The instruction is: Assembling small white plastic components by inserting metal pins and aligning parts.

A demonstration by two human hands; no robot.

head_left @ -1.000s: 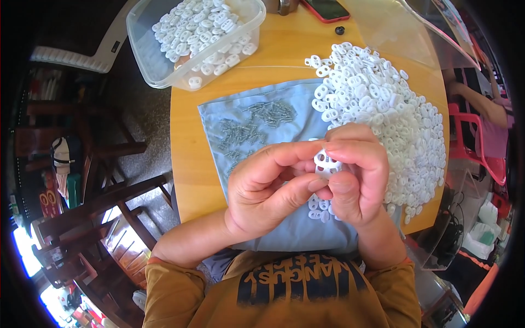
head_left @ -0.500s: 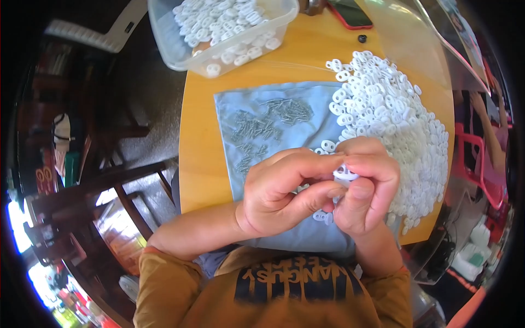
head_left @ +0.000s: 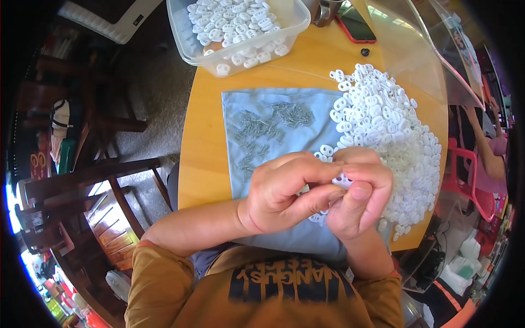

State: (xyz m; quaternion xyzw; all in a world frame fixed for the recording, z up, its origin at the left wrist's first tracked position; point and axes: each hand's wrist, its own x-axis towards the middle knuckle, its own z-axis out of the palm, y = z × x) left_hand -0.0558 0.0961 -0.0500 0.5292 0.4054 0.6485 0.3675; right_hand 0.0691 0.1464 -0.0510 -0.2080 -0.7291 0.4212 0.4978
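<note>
Between my two hands is a small white two-holed plastic cord lock (head_left: 342, 179), mostly covered by fingers. My left hand (head_left: 281, 191) pinches it from the left with thumb and forefinger. On the other side, my right hand (head_left: 362, 191) closes on it with curled fingers and thumb. Both hands are above a blue-grey cloth (head_left: 295, 240). Small metal springs (head_left: 257, 127) lie scattered on the cloth's far left part. A large heap of similar white pieces (head_left: 407, 164) spreads beside and beyond my right hand, a few of them near my fingers.
A clear plastic tub (head_left: 183, 41) holding more white pieces stands at the far left of the wooden table (head_left: 205, 164). Farther back are a metal cup (head_left: 326, 12), a red-edged phone (head_left: 356, 24) and a small black part (head_left: 365, 52). Another person's arm (head_left: 489, 156) shows at right.
The head view has shifted slightly, so the table appears displaced. My fingers now cover more of the cord lock, and both hands still grip it.
</note>
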